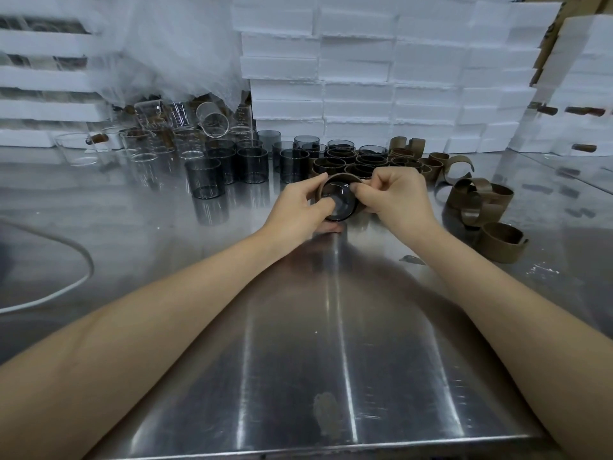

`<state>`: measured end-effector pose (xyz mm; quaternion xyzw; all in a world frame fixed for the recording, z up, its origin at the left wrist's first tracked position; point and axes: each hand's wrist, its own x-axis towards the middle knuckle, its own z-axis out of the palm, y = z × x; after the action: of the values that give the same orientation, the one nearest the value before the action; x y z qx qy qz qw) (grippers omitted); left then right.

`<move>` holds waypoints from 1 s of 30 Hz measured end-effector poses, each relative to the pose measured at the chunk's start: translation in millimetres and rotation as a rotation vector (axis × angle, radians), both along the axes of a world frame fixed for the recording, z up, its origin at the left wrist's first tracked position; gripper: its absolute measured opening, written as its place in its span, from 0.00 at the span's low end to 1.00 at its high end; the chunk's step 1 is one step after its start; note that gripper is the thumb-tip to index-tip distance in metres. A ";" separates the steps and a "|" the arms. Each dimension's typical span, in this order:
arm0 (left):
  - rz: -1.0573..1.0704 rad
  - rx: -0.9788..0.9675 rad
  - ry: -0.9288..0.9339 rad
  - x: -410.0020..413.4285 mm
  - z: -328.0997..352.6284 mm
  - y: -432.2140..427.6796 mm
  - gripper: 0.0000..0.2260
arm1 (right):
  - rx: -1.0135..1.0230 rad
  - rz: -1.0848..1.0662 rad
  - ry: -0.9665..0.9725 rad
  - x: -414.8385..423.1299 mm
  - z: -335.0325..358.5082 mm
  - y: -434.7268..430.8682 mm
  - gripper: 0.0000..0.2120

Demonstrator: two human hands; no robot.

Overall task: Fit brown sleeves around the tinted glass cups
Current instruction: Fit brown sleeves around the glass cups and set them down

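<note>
Centrally, a tinted glass cup is held between both hands over the steel table. Its axis is tipped toward the near edge, with a round end facing the viewer. A brown sleeve is curved round its far side. The cup is gripped from the left by the left hand; the sleeve's edge is pinched at right by the right hand. Sleeve's seam hidden; mouth or base cannot be told.

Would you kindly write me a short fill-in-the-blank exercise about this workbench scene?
1. The left hand and right hand hold one tinted cup wrapped in a ____ sleeve.
2. The loose sleeves lie on the person's ____ side.
3. The stacked foam boxes behind are ____.
Missing words: brown; right; white.
</note>
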<state>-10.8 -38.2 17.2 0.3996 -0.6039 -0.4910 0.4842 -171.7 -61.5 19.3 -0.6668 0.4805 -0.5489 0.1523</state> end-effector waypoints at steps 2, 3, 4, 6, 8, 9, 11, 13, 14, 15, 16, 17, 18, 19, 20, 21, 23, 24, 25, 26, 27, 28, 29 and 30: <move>-0.011 -0.014 0.003 0.9 -0.9 -0.5 0.18 | 0.001 0.006 -0.009 -0.2 -1.2 -1.2 0.21; -0.014 -0.016 0.009 1.5 -1.3 -1.0 0.18 | 0.006 0.013 -0.014 -0.4 -1.4 -1.7 0.21; -0.016 -0.021 0.015 1.9 -1.7 -1.7 0.17 | 0.013 0.020 -0.021 -0.7 -1.6 -1.9 0.22; -0.011 -0.044 0.016 2.0 -2.8 -3.1 0.18 | 0.025 0.023 -0.040 -3.0 -2.7 -2.9 0.22; -0.005 -0.047 0.023 1.9 -4.2 -4.6 0.21 | 0.046 0.026 -0.077 -5.6 -3.6 -2.5 0.20; -0.009 -0.042 0.029 2.2 -4.9 -5.4 0.22 | 0.061 0.030 -0.106 -6.3 -4.4 -2.1 0.19; -0.020 -0.040 0.030 3.5 -6.7 -6.7 0.21 | 0.085 0.021 -0.150 -7.9 -6.2 -0.7 0.17; -0.020 -0.053 0.036 5.3 -8.4 -7.9 0.18 | 0.133 0.025 -0.143 -8.2 -5.9 0.6 0.14; -0.013 -0.052 0.050 6.1 -8.9 -8.4 0.17 | 0.182 0.047 -0.151 -7.3 -6.3 0.4 0.13; -0.003 -0.043 0.071 6.8 -9.2 -8.8 0.16 | 0.254 0.090 -0.180 -5.6 -7.3 -0.3 0.13; 0.007 -0.031 0.099 7.5 -9.7 -9.4 0.15 | 0.349 0.154 -0.234 -3.3 -8.7 -0.5 0.14; 0.015 -0.021 0.131 8.5 -9.9 -10.4 0.14 | 0.452 0.232 -0.310 -0.9 -10.0 0.0 0.16; 0.017 -0.011 0.162 9.5 -10.1 -11.5 0.13 | 0.534 0.305 -0.385 1.1 -11.0 1.0 0.18; 0.010 0.003 0.192 10.8 -9.9 -12.9 0.12 | 0.581 0.361 -0.445 2.6 -11.3 1.7 0.20; -0.009 0.024 0.223 11.7 -9.9 -14.1 0.12 | 0.601 0.400 -0.491 2.9 -11.1 2.3 0.21; -0.040 0.052 0.257 12.3 -9.3 -14.8 0.14 | 0.607 0.431 -0.531 2.4 -10.6 2.8 0.21; -0.117 0.122 0.321 12.5 -7.9 -14.7 0.19 | 0.614 0.486 -0.594 -0.1 -8.9 4.0 0.16; -0.150 0.154 0.335 12.5 -7.1 -14.3 0.22 | 0.622 0.511 -0.612 -1.5 -8.2 4.8 0.15; -0.173 0.176 0.331 12.5 -6.1 -14.1 0.23 | 0.630 0.533 -0.619 -2.6 -7.7 5.3 0.15; -0.187 0.189 0.312 12.8 -5.2 -14.0 0.24 | 0.636 0.553 -0.617 -3.3 -7.4 5.7 0.17; -0.197 0.197 0.288 13.3 -4.5 -14.1 0.24 | 0.639 0.570 -0.613 -3.4 -6.9 6.0 0.19; -0.206 0.205 0.270 13.8 -4.2 -14.4 0.24 | 0.641 0.582 -0.612 -3.0 -6.0 6.2 0.22; -0.215 0.220 0.262 14.2 -4.0 -14.8 0.22 | 0.649 0.590 -0.621 -2.2 -5.2 6.3 0.24; -0.223 0.243 0.261 14.2 -3.9 -15.0 0.21 | 0.661 0.597 -0.642 -1.7 -4.5 6.5 0.27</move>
<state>3.5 -53.3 13.3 0.3187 -0.5128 -0.6585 0.4494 -173.4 -55.0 14.8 -0.4897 0.3468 -0.4775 0.6418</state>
